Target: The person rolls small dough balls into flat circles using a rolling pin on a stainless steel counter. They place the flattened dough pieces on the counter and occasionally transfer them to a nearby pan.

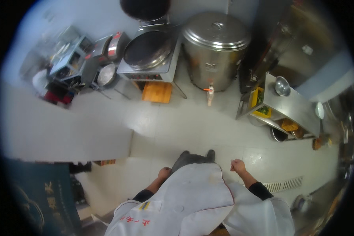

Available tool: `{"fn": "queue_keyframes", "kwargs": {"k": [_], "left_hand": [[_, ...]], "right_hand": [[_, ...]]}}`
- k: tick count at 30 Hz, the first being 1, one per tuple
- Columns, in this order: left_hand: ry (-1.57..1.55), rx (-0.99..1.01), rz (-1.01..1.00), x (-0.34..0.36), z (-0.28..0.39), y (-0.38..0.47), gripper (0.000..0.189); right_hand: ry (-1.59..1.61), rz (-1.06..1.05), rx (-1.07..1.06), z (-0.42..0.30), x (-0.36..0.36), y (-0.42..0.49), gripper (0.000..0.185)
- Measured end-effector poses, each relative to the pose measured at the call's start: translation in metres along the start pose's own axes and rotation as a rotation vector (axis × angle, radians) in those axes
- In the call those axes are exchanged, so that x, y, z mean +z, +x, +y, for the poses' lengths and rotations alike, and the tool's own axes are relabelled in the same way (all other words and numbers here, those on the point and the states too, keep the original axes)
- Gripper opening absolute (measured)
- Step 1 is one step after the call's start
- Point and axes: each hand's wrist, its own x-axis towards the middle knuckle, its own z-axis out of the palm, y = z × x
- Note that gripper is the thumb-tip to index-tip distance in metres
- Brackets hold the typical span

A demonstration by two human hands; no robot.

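My left hand (164, 173) hangs low beside my white jacket (194, 188), near my dark trousers; its fingers look curled, but whether anything is in them cannot be made out. My right hand (237, 166) is held out over the tiled floor to the right, its fingers curled in and nothing showing in them. Ahead stands a large lidded stainless steel drum (215, 62) with an orange-handled tap (210, 93). Left of it is a round electric griddle (147, 50) with its lid raised.
A steel table (298, 103) at the right bears a metal bowl (282, 86), with yellow baskets of greens (262, 111) below. A pale counter (106, 144) juts in from the left. A floor drain grate (284, 185) lies at the lower right. Another person (41, 82) is at the far left.
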Motion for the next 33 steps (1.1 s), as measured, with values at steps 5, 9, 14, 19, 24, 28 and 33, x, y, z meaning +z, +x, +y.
{"fn": "queue_keyframes", "kwargs": {"k": [5,9,14,19,24,28,33], "left_hand": [[0.23,0.145,-0.281,-0.058,0.049,0.057,0.035],[0.971,0.874,-0.558,-0.077,0.025,0.146,0.025],[0.966,0.624,-0.63,-0.056,0.129,0.172,0.023],[1.099,0.743,-0.723,0.062,0.225,0.125,0.022],[1.162,0.872,-0.849,0.197,0.23,0.023,0.021],[1.191,0.964,-0.934,0.29,0.195,-0.067,0.02],[1.24,1.057,-1.022,0.359,0.151,-0.151,0.02]], "right_hand": [[-0.254,0.391,-0.003,0.053,0.048,-0.052,0.039],[-0.253,0.571,0.239,0.22,0.126,-0.147,0.035],[0.261,0.743,0.56,0.229,0.233,-0.255,0.031],[0.252,0.768,0.618,0.304,0.348,-0.281,0.034],[0.504,0.793,0.665,0.349,0.393,-0.288,0.039],[0.633,0.978,0.638,0.385,0.366,-0.351,0.036],[0.729,1.586,0.57,0.433,0.301,-0.464,0.025]]}}
